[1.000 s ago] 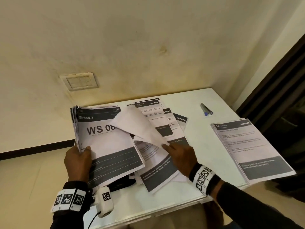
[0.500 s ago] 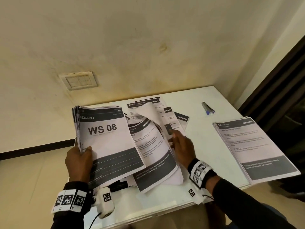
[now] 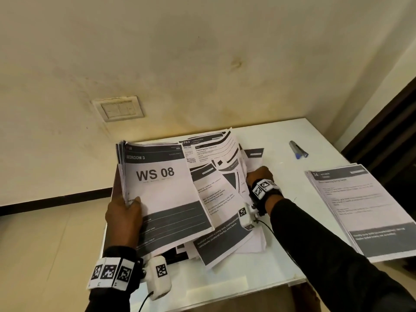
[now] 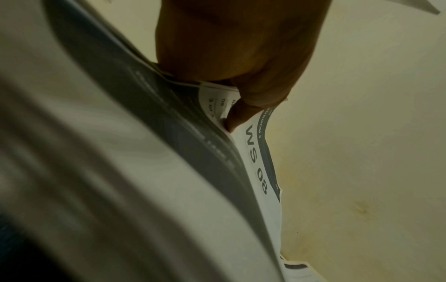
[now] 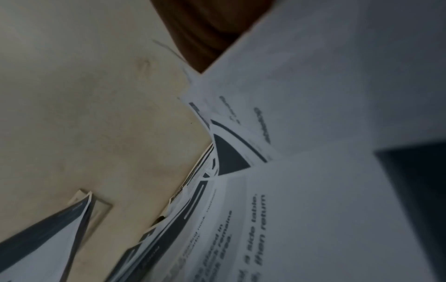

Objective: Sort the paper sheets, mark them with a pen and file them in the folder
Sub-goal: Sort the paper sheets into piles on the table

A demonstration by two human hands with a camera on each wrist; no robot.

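Holding: left hand [image 3: 125, 218] grips stack [image 3: 162, 190], raised.
Right hand [image 3: 258, 176]: among loose sheets [image 3: 216, 199] on bench [image 3: 276, 262]; fingers hidden.
Pen [image 3: 298, 149]: far right.

Right hand [image 3: 258, 176] fingers buried under loose sheets [image 3: 220, 199]; grip unclear. Right wrist view blurred.

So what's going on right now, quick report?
Left hand holds WS 08 stack. Right hand digging in loose sheets. Pen untouched.

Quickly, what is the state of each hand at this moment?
Left hand: grips the stack of printed paper sheets topped "WS 08".
Right hand: reaches into the loose scattered printed sheets; its fingers are hidden, so cannot be told.
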